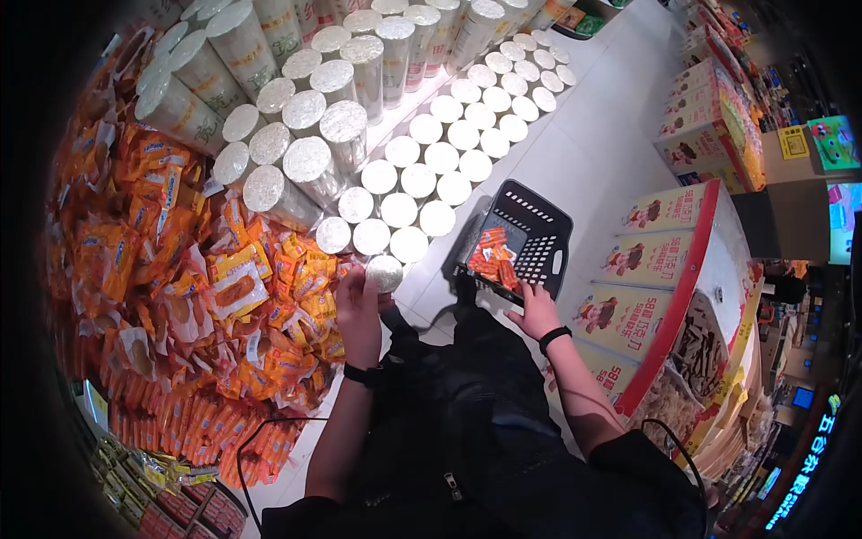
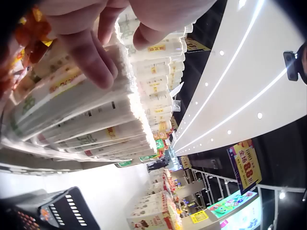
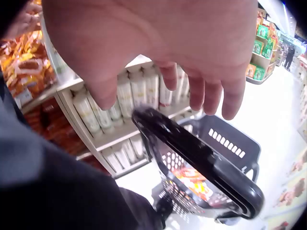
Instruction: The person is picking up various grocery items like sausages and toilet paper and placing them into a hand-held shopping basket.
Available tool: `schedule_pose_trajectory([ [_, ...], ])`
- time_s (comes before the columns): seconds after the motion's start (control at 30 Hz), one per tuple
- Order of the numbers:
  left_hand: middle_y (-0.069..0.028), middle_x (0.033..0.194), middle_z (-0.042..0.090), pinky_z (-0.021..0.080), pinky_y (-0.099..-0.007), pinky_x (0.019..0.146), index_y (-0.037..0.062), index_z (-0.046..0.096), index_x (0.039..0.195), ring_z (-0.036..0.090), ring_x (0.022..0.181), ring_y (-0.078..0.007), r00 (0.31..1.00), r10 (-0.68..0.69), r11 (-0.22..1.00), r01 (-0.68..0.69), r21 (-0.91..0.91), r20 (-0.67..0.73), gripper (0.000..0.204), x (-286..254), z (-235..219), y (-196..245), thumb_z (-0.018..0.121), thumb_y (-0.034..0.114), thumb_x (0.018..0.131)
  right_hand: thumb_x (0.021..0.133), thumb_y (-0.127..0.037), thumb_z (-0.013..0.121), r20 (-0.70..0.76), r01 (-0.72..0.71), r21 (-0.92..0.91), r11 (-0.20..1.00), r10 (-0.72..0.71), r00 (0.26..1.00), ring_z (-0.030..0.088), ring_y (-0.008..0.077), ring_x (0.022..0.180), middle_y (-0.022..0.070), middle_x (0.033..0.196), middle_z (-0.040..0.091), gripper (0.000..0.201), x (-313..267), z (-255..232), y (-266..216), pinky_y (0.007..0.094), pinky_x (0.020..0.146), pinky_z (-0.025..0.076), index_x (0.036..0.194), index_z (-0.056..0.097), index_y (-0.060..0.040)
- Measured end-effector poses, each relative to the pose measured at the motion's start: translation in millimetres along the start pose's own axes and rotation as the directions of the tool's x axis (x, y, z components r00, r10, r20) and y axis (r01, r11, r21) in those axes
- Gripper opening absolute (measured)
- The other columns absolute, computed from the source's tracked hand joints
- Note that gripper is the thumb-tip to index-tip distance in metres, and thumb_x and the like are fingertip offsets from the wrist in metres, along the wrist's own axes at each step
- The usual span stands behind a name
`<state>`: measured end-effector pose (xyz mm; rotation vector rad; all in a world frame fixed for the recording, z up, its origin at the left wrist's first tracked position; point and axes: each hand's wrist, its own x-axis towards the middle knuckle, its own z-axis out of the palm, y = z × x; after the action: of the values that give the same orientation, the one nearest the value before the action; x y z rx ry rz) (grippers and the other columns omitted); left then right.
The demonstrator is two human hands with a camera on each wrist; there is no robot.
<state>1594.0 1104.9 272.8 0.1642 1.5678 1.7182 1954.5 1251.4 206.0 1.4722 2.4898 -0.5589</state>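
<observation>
My left hand (image 1: 357, 310) is at the front end of a row of tall, clear-wrapped cylinder packs, beside the nearest round silvery top (image 1: 384, 272). In the left wrist view its fingers (image 2: 91, 60) lie fairly straight along one upright pack (image 2: 72, 98), and the thumb is on the other side of the top edge. My right hand (image 1: 537, 313) is over the near side of a black shopping basket (image 1: 558, 225). The right wrist view shows its fingers loose and apart above the basket's raised handle (image 3: 192, 155), not wrapped around it. Orange packets (image 1: 494, 256) lie inside the basket.
A heap of orange snack packets (image 1: 180, 260) fills the display on the left. Taller cylinder packs (image 1: 341, 126) stand behind the front rows. At right is a display of printed boxes (image 1: 628, 292) with a red edge. Pale floor (image 1: 584, 117) runs between the displays.
</observation>
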Motion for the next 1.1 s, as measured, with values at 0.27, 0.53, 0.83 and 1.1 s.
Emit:
schedule_pose_trajectory([
  [0.27,0.0018,0.089,0.037,0.037,-0.0277,0.071,0.0089,0.042,0.097,0.036,0.078,-0.0093,0.854,0.438,0.815,-0.246,0.526,-0.28,0.026,-33.5,15.7,6.4,0.063,0.014,0.111,0.091,-0.027,0.07,0.284,-0.043,0.066,0.997,0.022,0.959,0.076,0.0427,0.093,0.0214,0.095,0.078,0.024,29.5,59.7,106.1,0.0537,0.088,0.062,0.103,0.076,-0.007],
  [0.53,-0.0118,0.067,0.044,0.042,-0.0426,0.061,0.0038,0.04,0.075,0.045,0.061,-0.0275,0.99,0.141,0.47,-0.072,0.88,0.005,0.033,-90.2,-3.8,-120.5,0.068,0.005,0.093,0.09,-0.023,0.068,0.264,-0.079,0.213,0.974,0.02,0.964,0.077,0.0406,0.097,0.0206,0.1,0.079,0.022,94.3,40.1,162.9,0.0531,0.091,0.061,0.096,0.079,-0.0046],
  [0.83,-0.0138,0.083,0.068,0.051,-0.043,0.082,0.0041,0.062,0.083,0.067,0.087,-0.0256,0.895,-0.385,0.494,0.406,0.769,-0.225,0.031,-141.7,-58.2,-235.7,0.051,0.02,0.107,0.087,-0.018,0.067,0.194,-0.073,0.155,0.985,0.042,0.98,0.079,0.038,0.095,0.0193,0.099,0.08,0.022,187.8,10.6,209.7,0.0478,0.091,0.063,0.098,0.082,-0.0078],
  [1.1,-0.0215,0.103,0.079,0.055,-0.0442,0.092,0.0007,0.078,0.104,0.076,0.102,-0.0339,0.86,-0.484,0.42,0.393,0.818,-0.164,0.032,-94.2,-22.9,-265.5,0.069,0.03,0.097,0.089,-0.018,0.066,0.191,-0.061,0.174,0.983,0.027,0.981,0.077,0.0421,0.095,0.0232,0.096,0.079,0.022,218.6,0.2,221.8,0.0535,0.09,0.062,0.096,0.081,-0.0047],
])
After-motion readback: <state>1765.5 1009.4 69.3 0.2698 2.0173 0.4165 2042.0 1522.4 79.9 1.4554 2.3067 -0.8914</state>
